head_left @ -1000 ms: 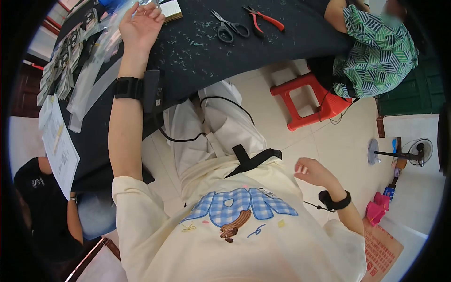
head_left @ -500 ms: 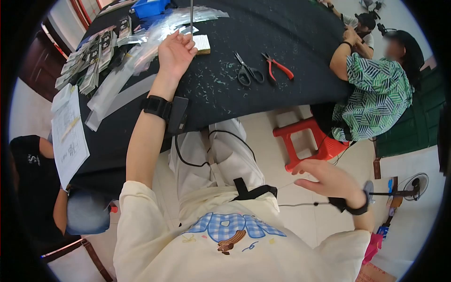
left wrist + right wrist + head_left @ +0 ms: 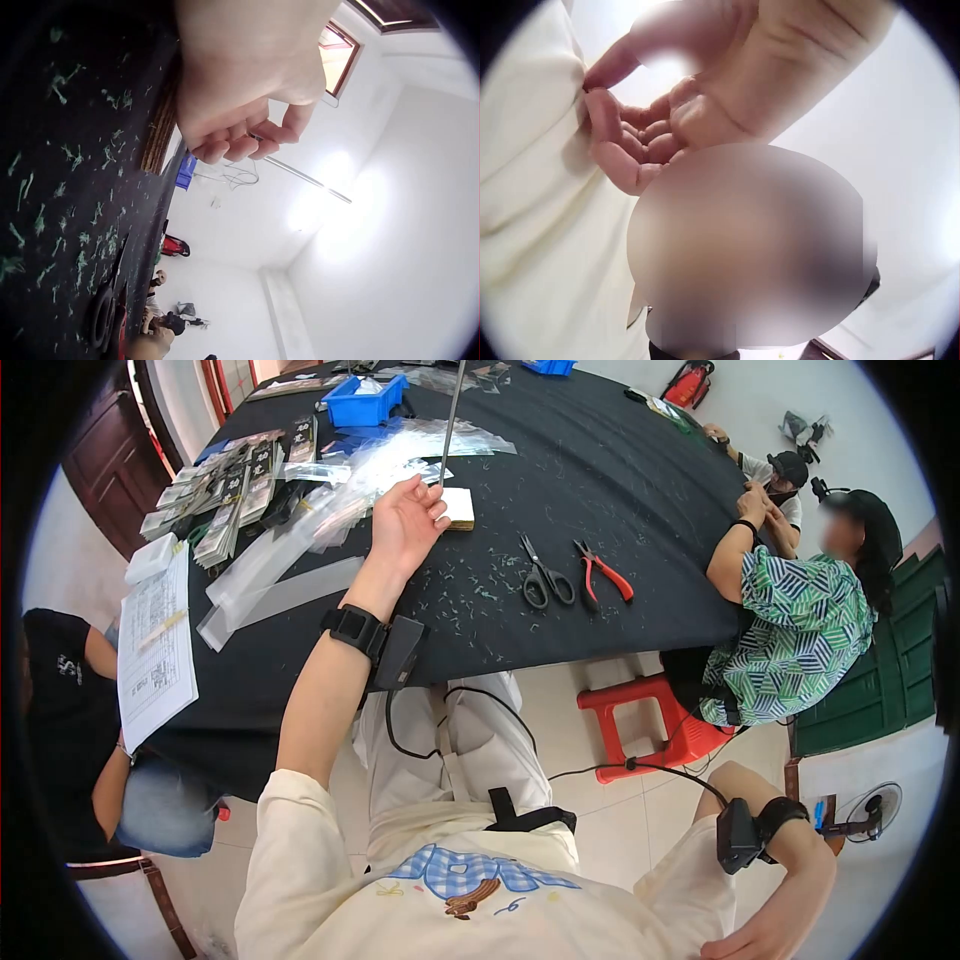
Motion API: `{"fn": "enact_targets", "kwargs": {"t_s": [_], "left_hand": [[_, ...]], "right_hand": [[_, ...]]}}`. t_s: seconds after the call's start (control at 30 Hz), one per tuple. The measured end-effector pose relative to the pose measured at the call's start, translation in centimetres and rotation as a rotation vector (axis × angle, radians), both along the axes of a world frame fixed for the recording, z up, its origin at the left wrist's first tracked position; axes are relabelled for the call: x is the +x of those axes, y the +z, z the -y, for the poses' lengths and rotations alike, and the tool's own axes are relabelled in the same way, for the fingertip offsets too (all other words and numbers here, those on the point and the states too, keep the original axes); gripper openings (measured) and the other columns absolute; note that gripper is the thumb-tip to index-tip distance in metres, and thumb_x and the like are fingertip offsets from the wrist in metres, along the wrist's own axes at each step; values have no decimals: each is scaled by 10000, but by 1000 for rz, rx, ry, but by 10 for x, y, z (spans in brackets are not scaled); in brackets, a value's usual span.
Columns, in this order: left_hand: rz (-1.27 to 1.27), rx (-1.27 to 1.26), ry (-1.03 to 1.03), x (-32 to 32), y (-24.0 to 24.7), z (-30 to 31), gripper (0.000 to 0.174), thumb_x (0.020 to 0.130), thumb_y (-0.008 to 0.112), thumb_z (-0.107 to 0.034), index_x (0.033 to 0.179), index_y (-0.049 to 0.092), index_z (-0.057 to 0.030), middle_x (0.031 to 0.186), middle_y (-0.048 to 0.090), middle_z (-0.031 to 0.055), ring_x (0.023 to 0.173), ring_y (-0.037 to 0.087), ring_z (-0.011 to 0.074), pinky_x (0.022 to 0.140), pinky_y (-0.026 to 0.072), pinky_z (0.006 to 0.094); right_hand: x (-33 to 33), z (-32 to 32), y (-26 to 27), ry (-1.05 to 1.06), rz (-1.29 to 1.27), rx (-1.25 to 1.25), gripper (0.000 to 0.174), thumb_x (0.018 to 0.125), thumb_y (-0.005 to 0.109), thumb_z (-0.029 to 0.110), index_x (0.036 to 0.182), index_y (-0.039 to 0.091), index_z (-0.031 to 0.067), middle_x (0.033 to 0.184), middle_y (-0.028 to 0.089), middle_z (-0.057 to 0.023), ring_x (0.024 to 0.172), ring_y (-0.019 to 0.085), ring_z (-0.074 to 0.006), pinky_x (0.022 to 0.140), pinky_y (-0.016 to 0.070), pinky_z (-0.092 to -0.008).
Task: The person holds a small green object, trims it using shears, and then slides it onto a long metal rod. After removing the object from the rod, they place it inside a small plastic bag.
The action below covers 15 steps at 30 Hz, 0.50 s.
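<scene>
My left hand (image 3: 405,532) is raised over the near edge of the black-covered table, palm up. Its curled fingers hold a thin metal rod (image 3: 452,430) that points up and away; the left wrist view shows the rod (image 3: 307,178) coming out between the fingers. Just behind this hand sits a small block with a white top (image 3: 459,508). My right hand (image 3: 765,932) is down at my right side against my cream shirt (image 3: 430,925). In the right wrist view its thumb and forefinger tips meet on the shirt cloth (image 3: 536,169), pinching it.
Scissors (image 3: 546,582) and red-handled pliers (image 3: 606,575) lie right of my left hand among green scraps. Clear plastic strips (image 3: 280,560), packets (image 3: 235,495) and a blue bin (image 3: 362,408) are left and beyond. Other people sit around the table; a red stool (image 3: 655,725) stands right.
The head view has tilted up, showing more of the table. My right hand has moved from in front of my body down and back to the shirt. My left hand keeps the rod.
</scene>
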<state>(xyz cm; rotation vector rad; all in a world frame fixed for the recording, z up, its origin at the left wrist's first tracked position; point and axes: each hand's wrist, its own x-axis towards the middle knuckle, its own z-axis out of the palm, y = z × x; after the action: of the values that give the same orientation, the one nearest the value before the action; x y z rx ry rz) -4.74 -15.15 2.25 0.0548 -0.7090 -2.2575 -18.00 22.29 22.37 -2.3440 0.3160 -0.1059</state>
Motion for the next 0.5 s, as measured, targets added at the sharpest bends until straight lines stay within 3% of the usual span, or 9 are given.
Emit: {"fn": "enact_targets", "kwargs": {"t_s": [0.5], "left_hand": [[5, -57, -7, 1, 2, 0, 270, 858, 464, -242, 633, 352, -144, 661, 375, -7, 619, 361, 129, 584, 300, 268]], "right_hand": [[9, 18, -13, 129, 13, -156, 193, 851, 526, 120, 998, 573, 4, 887, 576, -81, 789, 552, -197, 685, 449, -290]]}}
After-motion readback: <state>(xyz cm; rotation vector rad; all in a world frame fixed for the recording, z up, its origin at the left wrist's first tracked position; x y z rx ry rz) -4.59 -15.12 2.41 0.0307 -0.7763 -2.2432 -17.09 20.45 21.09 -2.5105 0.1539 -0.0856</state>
